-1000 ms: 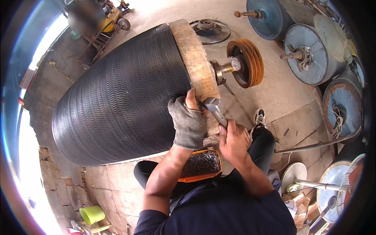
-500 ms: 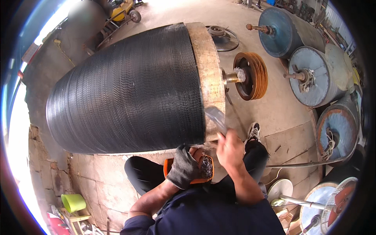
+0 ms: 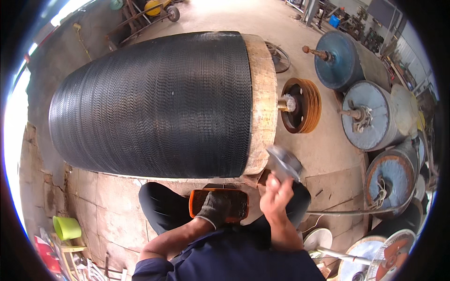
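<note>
A large drum (image 3: 154, 103) wound in ridged black material lies across the view in front of me, with a bare wood-coloured band (image 3: 264, 103) at its right end. My left hand (image 3: 214, 206), in a grey glove, reaches down into an orange box (image 3: 191, 206) between my legs; its fingers are hidden inside. Small dark pieces lie in the box, too fine to name here. My bare right hand (image 3: 276, 194) is closed round a hammer (image 3: 282, 163), blurred by motion, held just right of the drum's near right edge and apart from it.
A rusty grooved pulley (image 3: 309, 107) sits on the drum's shaft. Several blue-ended rollers (image 3: 365, 114) line the right side. A fan (image 3: 391, 253) stands at lower right, and a yellow-green bucket (image 3: 67, 227) at lower left. A wheelbarrow (image 3: 157, 10) is far back.
My left hand has gone from the drum's lower edge down into the orange box. My right hand has drawn the hammer away from the wooden band, to the right. The view has shifted.
</note>
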Demonstrator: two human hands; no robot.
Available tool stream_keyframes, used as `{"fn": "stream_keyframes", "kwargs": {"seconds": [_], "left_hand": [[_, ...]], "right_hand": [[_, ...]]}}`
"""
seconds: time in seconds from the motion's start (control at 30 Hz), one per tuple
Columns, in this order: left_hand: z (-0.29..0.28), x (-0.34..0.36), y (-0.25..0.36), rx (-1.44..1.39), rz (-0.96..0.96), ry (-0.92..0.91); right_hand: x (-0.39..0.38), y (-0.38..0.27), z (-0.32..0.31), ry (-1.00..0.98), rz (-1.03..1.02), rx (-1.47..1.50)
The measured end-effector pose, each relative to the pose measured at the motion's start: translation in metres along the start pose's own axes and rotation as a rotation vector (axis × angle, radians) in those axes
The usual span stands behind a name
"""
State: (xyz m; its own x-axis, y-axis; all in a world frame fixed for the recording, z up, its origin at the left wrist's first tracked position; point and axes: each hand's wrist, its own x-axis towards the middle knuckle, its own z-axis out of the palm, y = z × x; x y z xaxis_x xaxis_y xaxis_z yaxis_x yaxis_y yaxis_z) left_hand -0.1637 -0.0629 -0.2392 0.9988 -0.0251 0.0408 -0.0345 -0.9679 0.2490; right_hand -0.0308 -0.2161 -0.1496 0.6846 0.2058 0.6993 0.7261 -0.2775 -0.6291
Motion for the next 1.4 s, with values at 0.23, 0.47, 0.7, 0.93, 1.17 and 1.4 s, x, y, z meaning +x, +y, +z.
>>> {"fn": "stream_keyframes", "kwargs": {"seconds": [0.23, 0.47, 0.7, 0.93, 1.17, 1.4], "left_hand": [[-0.011, -0.009, 0.004, 0.266, -0.051, 0.24], [-0.14, 0.053, -0.022, -0.033, 0.303, 0.739], [-0.186, 0.116, -0.081, 0.233, 0.311, 1.028], [-0.186, 0.132, -0.087, 0.261, 0.197, 1.045], [-0.184, 0.137, -0.087, 0.3, 0.138, 1.022], [-0.169, 0.12, -0.043, 0.111, 0.144, 1.002]], "right_hand": [[0.024, -0.002, 0.009, -0.298, 0.298, -0.313], [0.017, -0.008, -0.011, 0.02, -0.24, -0.304], [0.014, -0.027, -0.015, -0.097, 0.069, -0.073], [0.012, 0.009, 0.0, -0.233, 0.135, -0.403], [0.021, -0.004, -0.009, -0.053, -0.101, -0.277], [-0.032, 0.028, -0.001, -0.163, 0.299, -0.325]]}}
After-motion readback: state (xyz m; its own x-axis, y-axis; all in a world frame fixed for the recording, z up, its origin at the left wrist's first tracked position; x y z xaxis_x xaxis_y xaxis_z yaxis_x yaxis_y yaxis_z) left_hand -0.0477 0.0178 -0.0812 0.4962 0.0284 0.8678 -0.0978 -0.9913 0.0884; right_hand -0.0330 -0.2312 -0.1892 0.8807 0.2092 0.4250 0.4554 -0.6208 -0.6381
